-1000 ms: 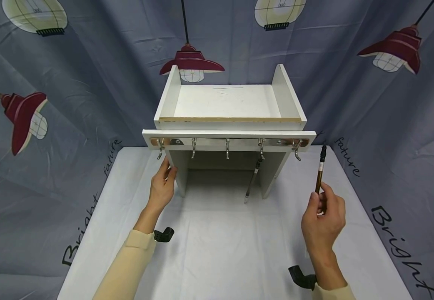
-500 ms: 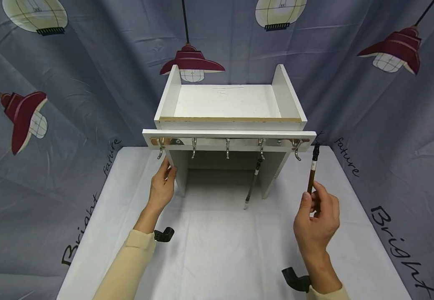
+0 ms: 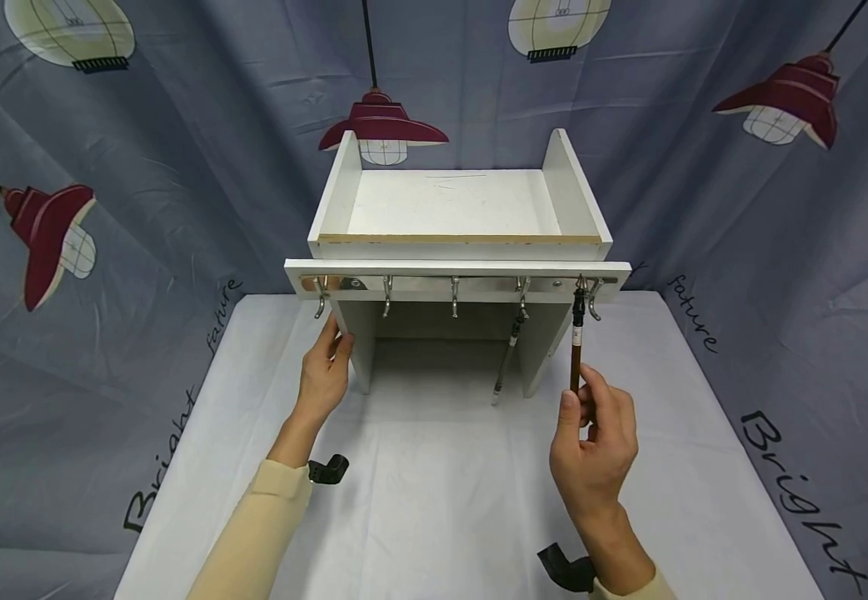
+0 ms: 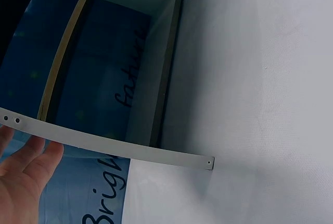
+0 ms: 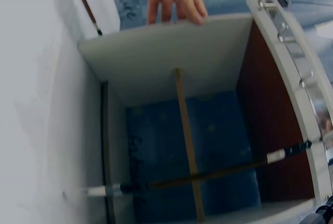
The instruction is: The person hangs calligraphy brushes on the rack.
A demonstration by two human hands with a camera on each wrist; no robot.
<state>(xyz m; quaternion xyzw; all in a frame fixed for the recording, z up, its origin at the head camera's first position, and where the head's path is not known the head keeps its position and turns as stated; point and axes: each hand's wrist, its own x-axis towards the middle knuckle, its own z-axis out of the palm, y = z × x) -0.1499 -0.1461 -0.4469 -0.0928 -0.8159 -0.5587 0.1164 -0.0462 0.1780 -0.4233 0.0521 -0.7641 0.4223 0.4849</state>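
Brush (image 3: 576, 358) being shifted leftward near end hook (image 3: 594, 303), being pinched by right hand (image 3: 595, 454), shelf (image 3: 449, 204) being touched by straight-fingered left hand (image 3: 323, 375)

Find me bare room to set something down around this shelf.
Free: white tabletop in front of the shelf unit, between left hand and right hand; also the top tray, between its raised sides.

Crowded: right end of the hook rail, where hanging brush, held brush and right hand gather.
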